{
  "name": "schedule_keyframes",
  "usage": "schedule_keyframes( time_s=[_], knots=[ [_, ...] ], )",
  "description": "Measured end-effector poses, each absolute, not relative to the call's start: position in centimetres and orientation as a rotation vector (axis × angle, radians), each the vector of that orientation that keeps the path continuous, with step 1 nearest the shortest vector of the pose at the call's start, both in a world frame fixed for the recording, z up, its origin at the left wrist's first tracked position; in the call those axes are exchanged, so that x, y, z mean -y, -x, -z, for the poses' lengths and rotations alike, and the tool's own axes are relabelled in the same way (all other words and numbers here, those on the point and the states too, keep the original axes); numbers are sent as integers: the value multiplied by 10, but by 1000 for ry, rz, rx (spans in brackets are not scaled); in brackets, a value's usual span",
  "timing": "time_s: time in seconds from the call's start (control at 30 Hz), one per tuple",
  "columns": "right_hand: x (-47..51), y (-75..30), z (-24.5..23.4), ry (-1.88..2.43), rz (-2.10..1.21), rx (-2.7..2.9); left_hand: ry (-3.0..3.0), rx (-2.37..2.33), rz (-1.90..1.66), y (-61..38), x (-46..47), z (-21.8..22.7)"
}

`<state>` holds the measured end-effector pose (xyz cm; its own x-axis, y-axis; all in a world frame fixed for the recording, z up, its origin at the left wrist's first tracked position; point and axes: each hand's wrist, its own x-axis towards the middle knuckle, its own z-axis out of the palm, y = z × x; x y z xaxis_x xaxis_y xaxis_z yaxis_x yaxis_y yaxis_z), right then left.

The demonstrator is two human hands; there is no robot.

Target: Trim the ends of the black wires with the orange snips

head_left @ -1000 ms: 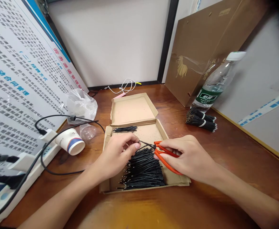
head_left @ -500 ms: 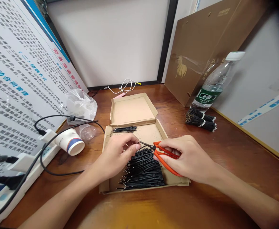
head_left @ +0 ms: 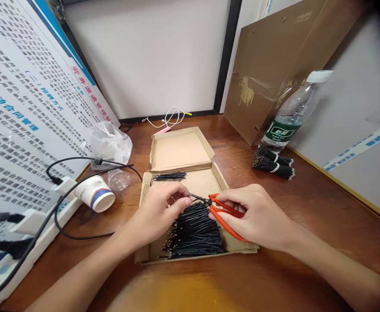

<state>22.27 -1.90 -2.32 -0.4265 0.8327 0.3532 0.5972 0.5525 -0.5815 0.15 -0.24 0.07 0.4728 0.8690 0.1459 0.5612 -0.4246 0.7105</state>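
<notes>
- Wooden table (head_left: 190, 286): brown, bearing the lot.
- Cardboard box (head_left: 144, 253): shallow, open, lid folded back at the far side.
- Main pile of black wires (head_left: 198, 229): in the near part of the box, laid roughly side by side, pale tips at the left.
- Right hand (head_left: 258, 214): curled about the orange handles of a hand tool (head_left: 230, 226), gripping it above the box; slim dark tip pointing left; scissors or pliers, cannot tell.
- Left hand (head_left: 164, 208): thumb and forefinger drawn together at the tool's tip; any item pinched there too small to tell.
- Power strip (head_left: 3, 269): white, at the left, plugs and black cables attached.
- Paper cup (head_left: 92, 190): white with blue band, on its side.
- Small sheaf of black wires (head_left: 170, 176): far left corner of the box.
- Tied bundles of black wires (head_left: 268, 164): white bands, right of the box, near the bottle.
- Bottle (head_left: 282, 130): clear, green label, white cap.
- Plastic bag (head_left: 110, 141): crumpled, against the printed board.
- Brown carton (head_left: 258, 78): upright, far right.
</notes>
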Motion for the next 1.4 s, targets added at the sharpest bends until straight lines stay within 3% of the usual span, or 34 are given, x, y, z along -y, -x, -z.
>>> schedule_keyframes(
  time_s=[0.87,1.4],
  knots=[
    [17,-224,27,1128,-373,2205,-2172,-1191,-684,-1,2,2],
    [19,-224,24,1149,-462,2194,-2217,-1166,-714,0,2,2]
  ],
)
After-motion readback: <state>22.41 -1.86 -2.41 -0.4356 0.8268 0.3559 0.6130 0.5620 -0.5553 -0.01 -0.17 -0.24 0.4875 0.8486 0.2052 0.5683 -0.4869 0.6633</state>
